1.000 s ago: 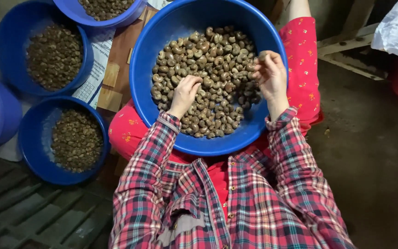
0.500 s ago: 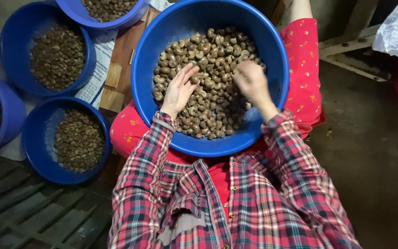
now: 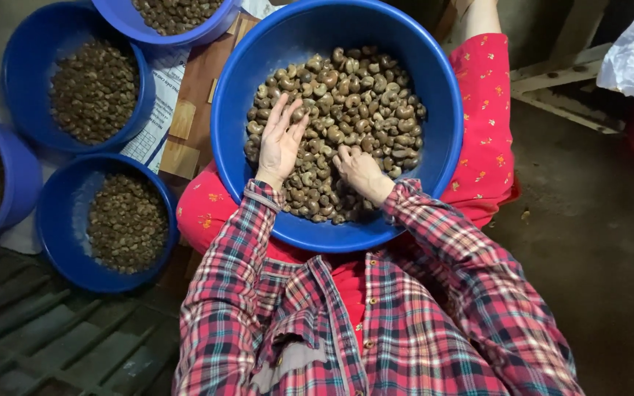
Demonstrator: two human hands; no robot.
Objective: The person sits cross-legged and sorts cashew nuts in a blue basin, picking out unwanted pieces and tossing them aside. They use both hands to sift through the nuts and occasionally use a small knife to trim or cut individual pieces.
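A dim concrete floor (image 3: 588,242) was seen, with a dark grate (image 3: 45,337) at lower left and four smaller tubs (image 3: 20,66) of nuts alongside. A large blue basin (image 3: 434,95) was held on the lap. The left hand (image 3: 280,143) was laid flat and open on the nuts (image 3: 365,103); the right hand (image 3: 361,172) was curled among them, its grasp hidden.

Dim concrete floor (image 3: 588,242), wooden slats (image 3: 552,73), dark grating (image 3: 53,337).
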